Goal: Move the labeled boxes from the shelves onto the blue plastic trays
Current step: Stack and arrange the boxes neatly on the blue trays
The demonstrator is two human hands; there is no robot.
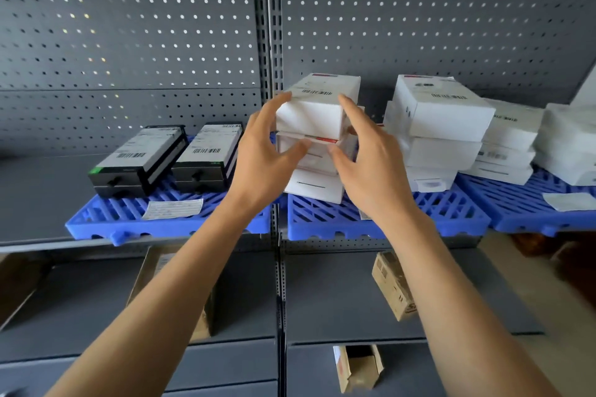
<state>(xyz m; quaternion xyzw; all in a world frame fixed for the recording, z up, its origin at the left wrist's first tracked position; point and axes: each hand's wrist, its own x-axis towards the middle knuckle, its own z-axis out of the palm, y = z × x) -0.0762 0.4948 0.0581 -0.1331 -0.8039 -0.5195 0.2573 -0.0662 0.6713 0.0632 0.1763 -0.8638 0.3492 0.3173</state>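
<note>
Hands reach forward on bare, outstretched forearms, one at each side of a stack of white boxes (314, 142) at the left end of the middle blue tray (322, 219). The left hand (266, 151) is spread wide, fingertips up at the top white box (317, 106) and thumb against the second one down. The right hand (364, 155) mirrors it, fingers splayed along the stack's right side; whether either hand actually grips cannot be told. The boxes are smooth matte card, square-edged, with barcode labels and a red strip. The trays are moulded plastic lattice with scalloped front edges. On the left blue tray (129, 222), two glossy black boxes (167, 158) lie towards its back edge, a paper label (174, 208) near its front.
</note>
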